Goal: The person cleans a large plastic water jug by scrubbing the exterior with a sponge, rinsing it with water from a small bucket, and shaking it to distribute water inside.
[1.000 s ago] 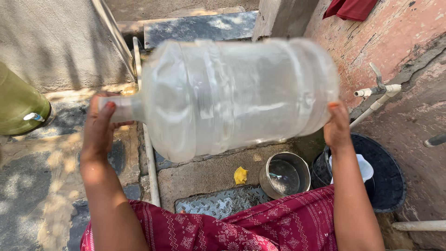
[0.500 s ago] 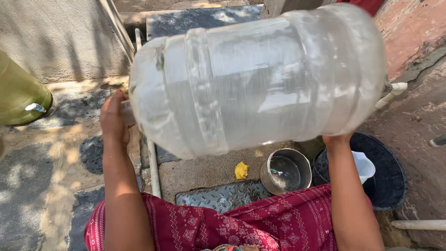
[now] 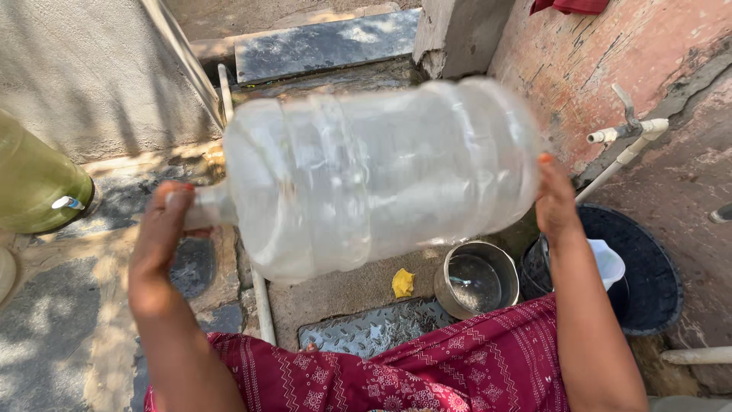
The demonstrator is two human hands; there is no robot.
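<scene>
I hold a large clear plastic water jug (image 3: 374, 175) sideways in the air in front of me. My left hand (image 3: 164, 229) is closed over its narrow neck at the left. My right hand (image 3: 555, 200) presses flat against the jug's base at the right. The jug looks blurred with motion and nearly empty, with some water inside. Below it is a wet stone floor, and my red patterned clothing fills the bottom of the view.
A steel pot (image 3: 476, 278) with water stands on the floor beside a yellow scrap (image 3: 402, 283). A black tub (image 3: 648, 275) holds a white scoop (image 3: 608, 263). A white tap (image 3: 629, 131) sticks out of the right wall. A green jug (image 3: 34, 183) lies at left.
The jug has swung: it rose up and right half a second ago, and now sits lower and more central again. Both hands kept their hold on neck and base.
</scene>
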